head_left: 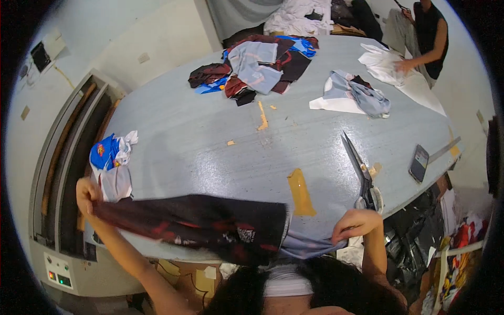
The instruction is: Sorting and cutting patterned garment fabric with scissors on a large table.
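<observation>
A dark garment piece [199, 220], black with red patches and small white print, stretches across the near table edge. At its left end my left hand [88, 195] is closed on the cloth. From the dark piece's right end comes a grey-blue piece of fabric [310, 244], pinched by my right hand [358, 224]. A pale stitched edge runs where the two meet. Just beyond my right hand lie large fabric scissors [362, 176], blades pointing away. Beyond my left hand is a small pile of blue, white and grey cloth [109, 157].
A big heap of garments [257, 65] lies at the table's far side, with a smaller grey pile [357, 94] to its right. A phone [419, 164] and a metal ruler [443, 149] lie near the right edge. A co-worker [430, 42] handles white fabric [394, 73]. A machine [68, 173] stands left.
</observation>
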### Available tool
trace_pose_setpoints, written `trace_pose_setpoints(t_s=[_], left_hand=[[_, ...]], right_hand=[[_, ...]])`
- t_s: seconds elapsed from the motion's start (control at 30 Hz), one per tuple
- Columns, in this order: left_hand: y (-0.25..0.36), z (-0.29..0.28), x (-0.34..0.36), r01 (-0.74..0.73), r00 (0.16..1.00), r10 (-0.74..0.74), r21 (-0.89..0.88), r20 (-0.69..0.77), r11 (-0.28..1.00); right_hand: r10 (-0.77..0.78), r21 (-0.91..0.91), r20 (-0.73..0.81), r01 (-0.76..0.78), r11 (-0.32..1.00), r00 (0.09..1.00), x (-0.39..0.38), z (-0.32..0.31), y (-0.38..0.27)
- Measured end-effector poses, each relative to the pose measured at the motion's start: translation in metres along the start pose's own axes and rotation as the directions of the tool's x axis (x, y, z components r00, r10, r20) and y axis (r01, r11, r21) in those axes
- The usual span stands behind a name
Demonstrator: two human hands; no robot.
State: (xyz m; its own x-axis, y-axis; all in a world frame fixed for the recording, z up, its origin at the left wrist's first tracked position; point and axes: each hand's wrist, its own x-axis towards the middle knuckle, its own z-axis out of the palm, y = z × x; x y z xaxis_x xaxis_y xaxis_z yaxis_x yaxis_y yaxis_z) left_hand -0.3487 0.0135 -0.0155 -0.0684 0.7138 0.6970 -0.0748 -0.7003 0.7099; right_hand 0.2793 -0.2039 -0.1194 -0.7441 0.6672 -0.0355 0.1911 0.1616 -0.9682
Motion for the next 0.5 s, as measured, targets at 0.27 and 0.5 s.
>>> trace_pose_setpoints(t_s=[0.27, 0.5], left_hand=[[-0.084, 0.061, 0.100, 0.242, 0.702, -0.583, 0.632, 0.410, 0.736], [-0.236, 0.137, 0.114, 0.002, 0.955, 0.001, 0.008, -0.297, 1.000]], right_hand=[[0.142, 0.157, -0.979, 0.089, 0.984, 0.148, -0.011, -0.048, 0.022], [0.173, 0.184, -0.983, 0.264, 0.947, 0.064, 0.026, -0.025, 0.052]])
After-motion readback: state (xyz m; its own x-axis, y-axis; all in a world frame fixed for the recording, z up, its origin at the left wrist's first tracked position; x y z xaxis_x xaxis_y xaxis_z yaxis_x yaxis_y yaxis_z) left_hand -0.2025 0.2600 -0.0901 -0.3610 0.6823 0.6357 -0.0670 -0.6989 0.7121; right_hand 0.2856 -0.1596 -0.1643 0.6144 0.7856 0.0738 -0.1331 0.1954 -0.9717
